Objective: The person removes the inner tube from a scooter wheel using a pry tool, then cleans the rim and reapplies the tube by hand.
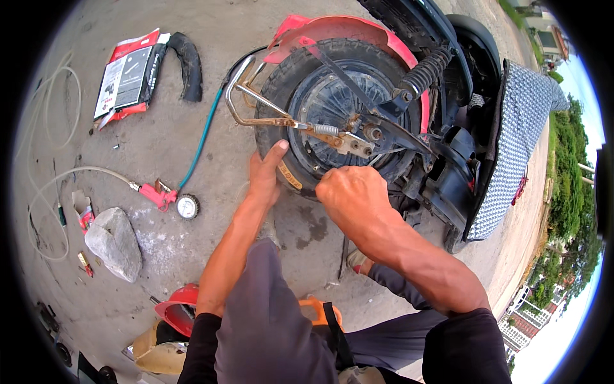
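A black tyre (pixel 272 70) is seated around the dark hub wheel (pixel 316 96) of a scooter, under a red mudguard (pixel 348 29). My left hand (pixel 263 176) grips the tyre's near left edge, thumb on the sidewall beside a yellow-orange mark, its other fingers hidden behind. Closed in a fist, my right hand (pixel 353 195) presses at the near edge of tyre and rim; whatever it holds is hidden. A rusty metal stand (pixel 262 118) with a spring crosses the wheel above both hands. A black coil shock absorber (pixel 425 73) rises at the wheel's right.
On the ground at left lie a pink-red tyre inflator (pixel 157 195) with gauge and teal hose (pixel 208 131), a stone (pixel 115 243), a red-and-white package (pixel 128 77) and a black rubber piece (pixel 187 67). A red helmet (pixel 179 308) sits near my left elbow. The checked seat (pixel 508 150) is at right.
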{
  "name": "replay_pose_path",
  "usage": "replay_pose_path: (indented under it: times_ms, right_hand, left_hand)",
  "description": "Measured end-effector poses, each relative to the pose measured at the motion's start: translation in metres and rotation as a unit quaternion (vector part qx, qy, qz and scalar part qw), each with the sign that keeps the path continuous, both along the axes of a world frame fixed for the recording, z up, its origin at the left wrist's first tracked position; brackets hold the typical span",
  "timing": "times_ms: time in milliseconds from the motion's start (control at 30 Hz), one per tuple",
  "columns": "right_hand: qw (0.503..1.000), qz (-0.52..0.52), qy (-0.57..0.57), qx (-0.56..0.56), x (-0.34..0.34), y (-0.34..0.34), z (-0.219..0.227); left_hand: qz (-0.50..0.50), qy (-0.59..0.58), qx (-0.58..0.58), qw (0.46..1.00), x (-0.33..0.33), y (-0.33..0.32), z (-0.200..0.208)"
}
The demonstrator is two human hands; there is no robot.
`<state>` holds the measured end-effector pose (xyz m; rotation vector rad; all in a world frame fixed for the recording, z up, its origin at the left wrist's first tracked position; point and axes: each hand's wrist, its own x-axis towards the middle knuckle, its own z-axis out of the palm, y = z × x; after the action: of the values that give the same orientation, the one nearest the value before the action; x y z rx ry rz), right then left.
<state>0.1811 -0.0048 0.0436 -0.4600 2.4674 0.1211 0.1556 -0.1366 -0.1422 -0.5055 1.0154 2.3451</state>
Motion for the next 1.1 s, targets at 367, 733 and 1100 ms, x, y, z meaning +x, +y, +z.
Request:
replay_pose_path:
  times_ms: [367,733,1100]
  right_hand:
    - [0.940,-0.014,0.193,0.282,0.091,-0.063,-0.046]
    - [0.946,-0.274,0.171,0.007,0.116,-0.067,-0.099]
    - [0.935,-0.317,0.159,-0.027,0.119,-0.065,-0.112]
  left_hand:
    - [-0.003,-0.001,0.030,1.000,0.004,0.007,-0.009]
    - [0.011,-0.010,0.004,1.000,-0.002,0.007,-0.016]
    - [-0.049,0.126,-0.151,0.979,-0.035,-0.005,0.019]
